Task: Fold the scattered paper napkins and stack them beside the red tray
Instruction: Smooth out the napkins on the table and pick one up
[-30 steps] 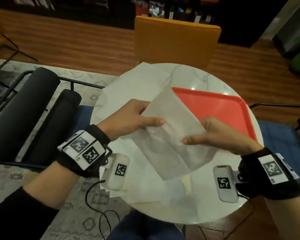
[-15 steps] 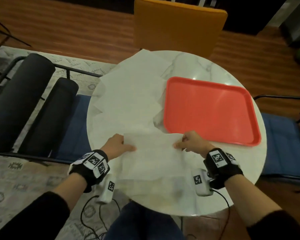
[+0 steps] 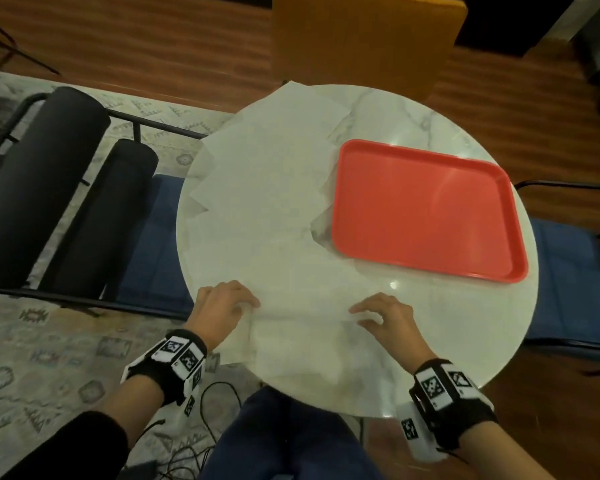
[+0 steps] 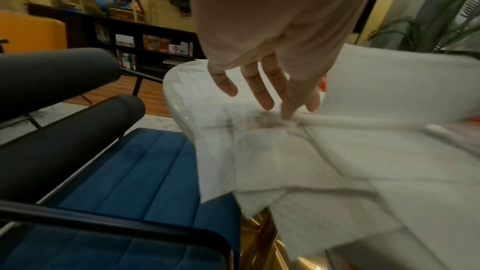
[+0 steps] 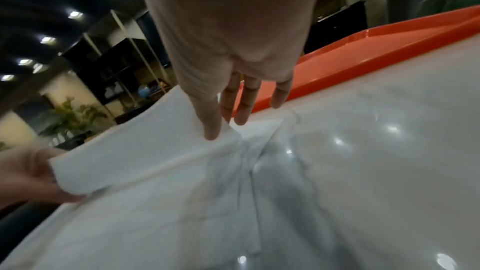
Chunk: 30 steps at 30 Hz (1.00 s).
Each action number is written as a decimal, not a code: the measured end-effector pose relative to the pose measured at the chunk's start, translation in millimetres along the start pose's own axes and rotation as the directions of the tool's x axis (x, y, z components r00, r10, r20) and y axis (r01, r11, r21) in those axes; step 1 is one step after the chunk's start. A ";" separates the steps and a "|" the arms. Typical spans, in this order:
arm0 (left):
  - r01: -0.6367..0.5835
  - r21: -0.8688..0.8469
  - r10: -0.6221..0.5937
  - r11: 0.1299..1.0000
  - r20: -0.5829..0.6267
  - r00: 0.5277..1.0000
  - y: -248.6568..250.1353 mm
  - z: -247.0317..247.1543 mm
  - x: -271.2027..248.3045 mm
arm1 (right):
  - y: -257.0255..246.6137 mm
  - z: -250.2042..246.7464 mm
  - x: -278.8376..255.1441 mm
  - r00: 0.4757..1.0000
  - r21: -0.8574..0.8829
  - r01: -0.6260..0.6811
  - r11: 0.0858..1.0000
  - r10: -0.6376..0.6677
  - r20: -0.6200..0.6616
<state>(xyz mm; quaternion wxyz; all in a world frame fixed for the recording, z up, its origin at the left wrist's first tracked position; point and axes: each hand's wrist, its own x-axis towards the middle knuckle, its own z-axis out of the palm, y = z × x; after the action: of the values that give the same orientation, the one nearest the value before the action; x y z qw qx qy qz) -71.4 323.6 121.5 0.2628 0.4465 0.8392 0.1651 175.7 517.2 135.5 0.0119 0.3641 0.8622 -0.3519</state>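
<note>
White paper napkin [image 3: 302,306] lies at the near edge of a round marble tabletop [image 3: 413,306], with both hands on it. The left hand [image 3: 222,306] pinches the napkin's left end between thumb and fingers. The right hand [image 3: 385,317] has its thumb laid on the right end, its fingers [image 5: 241,108] loosely extended; whether they grip the paper from beneath cannot be told. The wrist views show the far flap raised off the tabletop, so the fold seems under way, not yet creased. More loose napkins [image 3: 267,168] overlap across the left half of the tabletop, some overhanging its edge. The red tray [image 3: 426,213] sits on the right half, nothing in it. No folded stack can be made out beside it. Next, likely: bring the flap over, match the edges, press the crease flat.
</note>
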 end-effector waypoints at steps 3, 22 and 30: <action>-0.032 -0.047 0.023 0.998 -0.184 0.983 -8.6 3.3 -9.1 | 9.0 3.3 -7.2 0.997 -0.081 -0.038 0.996 0.033 -0.066; -0.086 0.326 0.089 0.942 0.005 0.996 16.5 94.2 -12.8 | -20.6 79.3 -1.3 0.984 -0.339 -0.029 0.940 0.086 0.154; -0.078 0.306 0.077 0.949 0.016 0.997 16.1 95.0 -12.2 | -15.1 55.9 3.2 0.989 -0.432 -0.136 0.892 0.150 -0.002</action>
<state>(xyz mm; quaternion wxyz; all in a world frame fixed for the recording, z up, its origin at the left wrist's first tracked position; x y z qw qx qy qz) 0.9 326.2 56.6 0.1851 0.5147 0.8361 0.0422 150.6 477.4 101.6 0.1314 0.4091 0.8893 -0.1567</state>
